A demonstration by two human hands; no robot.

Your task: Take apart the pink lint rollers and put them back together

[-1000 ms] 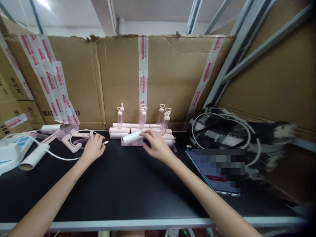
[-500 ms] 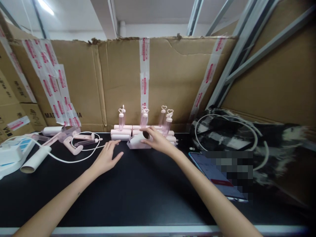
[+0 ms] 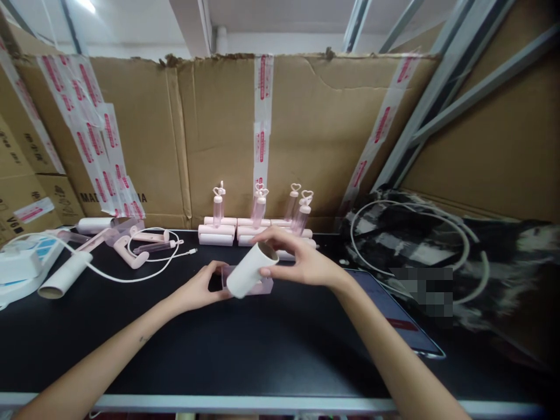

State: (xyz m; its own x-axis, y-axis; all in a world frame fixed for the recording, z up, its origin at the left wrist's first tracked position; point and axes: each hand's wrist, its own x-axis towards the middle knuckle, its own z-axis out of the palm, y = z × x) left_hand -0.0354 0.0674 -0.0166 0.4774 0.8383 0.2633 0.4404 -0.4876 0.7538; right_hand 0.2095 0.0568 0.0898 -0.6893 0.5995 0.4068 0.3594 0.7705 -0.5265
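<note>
A white lint-roller-like roll (image 3: 248, 275) with a hollow brown core is tilted in front of me. My right hand (image 3: 306, 259) grips its upper end between thumb and fingers. Just behind and below the roll is a translucent pinkish case (image 3: 263, 286), partly hidden by it. My left hand (image 3: 199, 287) is closed on the left end of this case, thumb in front and fingers behind. Past my hands stands a row of pink roller units (image 3: 217, 234) with white rolls, carrying upright translucent tubes (image 3: 259, 209) topped by heart-shaped loops.
To the left lie another white roll (image 3: 65, 275), pink handle parts (image 3: 128, 256), a white cable (image 3: 126, 281) and a power strip (image 3: 26, 262). A phone (image 3: 406, 315) and a black-and-white bundle (image 3: 494, 251) are at right. Taped cardboard (image 3: 219, 134) walls the back.
The roll and case came nearer, away from the pink row. My right hand tilted the roll up above the case. My left hand, open before, has moved right and taken hold of the case.
</note>
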